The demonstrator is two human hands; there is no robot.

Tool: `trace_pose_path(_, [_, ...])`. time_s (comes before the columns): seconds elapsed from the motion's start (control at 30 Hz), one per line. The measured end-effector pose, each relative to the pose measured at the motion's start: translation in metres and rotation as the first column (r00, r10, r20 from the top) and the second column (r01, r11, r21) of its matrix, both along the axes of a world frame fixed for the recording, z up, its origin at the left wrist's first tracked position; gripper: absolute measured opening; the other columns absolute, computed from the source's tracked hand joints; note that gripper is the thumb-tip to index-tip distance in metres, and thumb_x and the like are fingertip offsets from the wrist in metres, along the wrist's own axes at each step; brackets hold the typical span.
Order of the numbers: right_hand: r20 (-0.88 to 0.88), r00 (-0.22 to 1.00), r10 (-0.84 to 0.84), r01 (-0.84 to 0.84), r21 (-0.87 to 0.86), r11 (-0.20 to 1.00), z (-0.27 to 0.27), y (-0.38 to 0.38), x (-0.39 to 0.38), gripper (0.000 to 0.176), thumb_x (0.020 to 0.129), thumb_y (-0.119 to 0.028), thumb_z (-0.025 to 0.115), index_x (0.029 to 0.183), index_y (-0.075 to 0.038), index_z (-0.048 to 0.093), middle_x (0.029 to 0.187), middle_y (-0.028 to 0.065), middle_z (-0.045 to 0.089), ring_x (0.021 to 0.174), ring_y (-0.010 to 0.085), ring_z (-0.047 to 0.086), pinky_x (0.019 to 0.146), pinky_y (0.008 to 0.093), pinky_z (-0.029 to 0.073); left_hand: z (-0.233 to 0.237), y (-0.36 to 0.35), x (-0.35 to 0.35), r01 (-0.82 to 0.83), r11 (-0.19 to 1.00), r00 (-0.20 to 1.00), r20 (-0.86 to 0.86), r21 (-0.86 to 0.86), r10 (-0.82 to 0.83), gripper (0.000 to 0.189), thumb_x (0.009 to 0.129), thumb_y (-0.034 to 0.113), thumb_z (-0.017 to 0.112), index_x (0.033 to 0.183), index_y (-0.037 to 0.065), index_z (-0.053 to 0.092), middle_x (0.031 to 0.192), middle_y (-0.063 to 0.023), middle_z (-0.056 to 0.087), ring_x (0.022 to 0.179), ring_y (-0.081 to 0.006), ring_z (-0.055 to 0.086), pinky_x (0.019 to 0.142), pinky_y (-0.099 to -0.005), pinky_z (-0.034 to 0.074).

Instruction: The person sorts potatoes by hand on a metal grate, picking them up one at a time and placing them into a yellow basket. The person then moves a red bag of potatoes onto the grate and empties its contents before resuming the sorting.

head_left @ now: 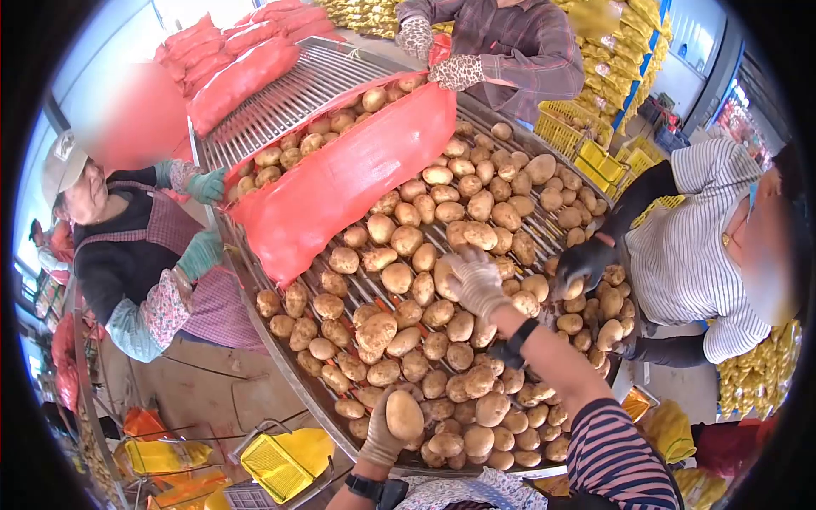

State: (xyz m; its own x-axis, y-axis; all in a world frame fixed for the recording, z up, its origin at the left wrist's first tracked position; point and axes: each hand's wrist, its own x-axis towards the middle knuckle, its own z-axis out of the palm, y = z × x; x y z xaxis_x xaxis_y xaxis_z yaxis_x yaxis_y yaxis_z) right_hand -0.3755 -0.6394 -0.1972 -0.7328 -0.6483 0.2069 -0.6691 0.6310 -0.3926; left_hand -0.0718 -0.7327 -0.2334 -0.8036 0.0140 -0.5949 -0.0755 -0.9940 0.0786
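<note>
The left hand [382,432] has fingers clamped on a potato [405,416]; the right hand [478,286], fingers apart, is just right of another potato [443,279].

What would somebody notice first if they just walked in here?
Probably all the potatoes spread across the middle. Next, the long, bright red sack towards the far left, with more potatoes showing along its opening. Close by, at the bottom, the left hand has its fingers around one big potato.
</note>
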Motion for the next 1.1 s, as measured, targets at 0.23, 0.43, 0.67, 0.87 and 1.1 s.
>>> trace_pose_path(0.23, [-0.068,0.890,0.451,-0.208,0.819,0.534,-0.020,-0.015,-0.017,0.084,0.081,-0.036,0.067,0.152,-0.005,0.034,0.153,0.0194,0.039,0.143,0.0398,0.032,0.115,0.0590,0.026,0.003,-0.014,0.047,-0.161,0.986,0.985,0.073,0.029,0.159,0.038,0.098,0.040,0.055,0.108,0.005,0.063,0.104,-0.0158,0.065,0.094,-0.0312,0.063,0.086,-0.0452,0.054])
trace_pose_path(0.43, [0.051,0.813,0.580,-0.321,0.870,0.374,-0.009,-0.031,-0.037,0.099,0.077,-0.058,0.073,0.153,-0.009,0.033,0.140,0.0183,0.053,0.130,0.0349,0.049,0.108,0.0534,0.036,-0.018,-0.016,0.086,-0.236,0.972,0.969,0.078,-0.016,0.236,0.042,0.098,0.042,0.054,0.116,0.005,0.064,0.104,-0.0130,0.070,0.094,-0.0331,0.068,0.087,-0.0508,0.056])
trace_pose_path(0.67, [0.619,0.776,0.124,-0.421,0.361,0.832,0.034,-0.006,0.004,0.087,0.077,-0.036,0.079,0.149,-0.005,0.038,0.141,0.0211,0.052,0.128,0.0354,0.051,0.112,0.0429,0.039,0.000,-0.029,0.114,-0.245,0.969,0.968,-0.052,-0.018,0.244,0.040,0.097,0.043,0.056,0.115,0.008,0.063,0.108,-0.0131,0.068,0.093,-0.0327,0.067,0.084,-0.0514,0.056])
trace_pose_path(0.87, [0.770,-0.046,0.636,0.404,-0.569,0.717,0.020,0.018,0.103,0.082,0.085,-0.022,0.071,0.153,-0.005,0.028,0.146,0.0139,0.045,0.130,0.0303,0.053,0.108,0.0611,0.043,0.010,-0.046,0.148,-0.218,0.975,0.910,-0.349,0.052,0.222,0.053,0.103,0.034,0.048,0.152,0.019,0.039,0.144,-0.0199,0.048,0.089,-0.0350,0.065,0.079,-0.0504,0.055])
trace_pose_path(1.1, [0.847,-0.219,0.484,0.164,-0.457,0.874,0.034,-0.079,0.302,0.076,0.087,-0.030,0.074,0.150,-0.008,0.036,0.141,0.0121,0.051,0.128,0.0248,0.054,0.104,0.0396,0.049,0.027,-0.085,0.191,-0.201,0.973,0.935,-0.318,-0.109,0.158,0.053,0.099,0.028,0.060,0.147,0.020,0.038,0.127,-0.0149,0.059,0.094,-0.0309,0.068,0.080,-0.0449,0.060])
